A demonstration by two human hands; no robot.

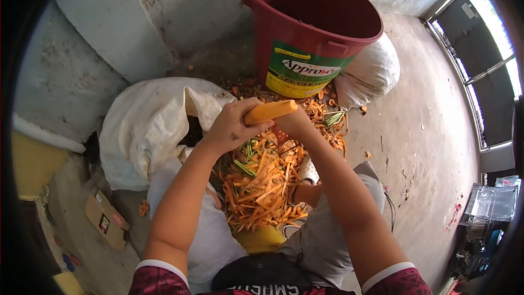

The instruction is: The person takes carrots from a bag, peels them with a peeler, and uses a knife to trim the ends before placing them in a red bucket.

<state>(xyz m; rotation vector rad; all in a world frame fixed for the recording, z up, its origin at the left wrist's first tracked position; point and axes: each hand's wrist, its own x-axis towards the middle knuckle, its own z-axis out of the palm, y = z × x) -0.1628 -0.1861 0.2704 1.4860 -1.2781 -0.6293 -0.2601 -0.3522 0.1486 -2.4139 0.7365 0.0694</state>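
Observation:
A peeled orange carrot (271, 111) is in the grip of my left hand (237, 123), its thick cut end pointing right. Close by its right end, my right hand (293, 122) is curled, its fingers mostly hidden. Whatever it holds cannot be made out. Beneath both hands lies a heap of carrot peelings (262, 186), mixed with green stalks (244, 168) and short carrot ends.
A large maroon bucket (267, 27) stands ahead with a label on its side. White sacks (147, 131) lie at the left and a stuffed sack (376, 71) behind the bucket. Cardboard (106, 221) lies lower left; a clear crate (491, 202) is at far right.

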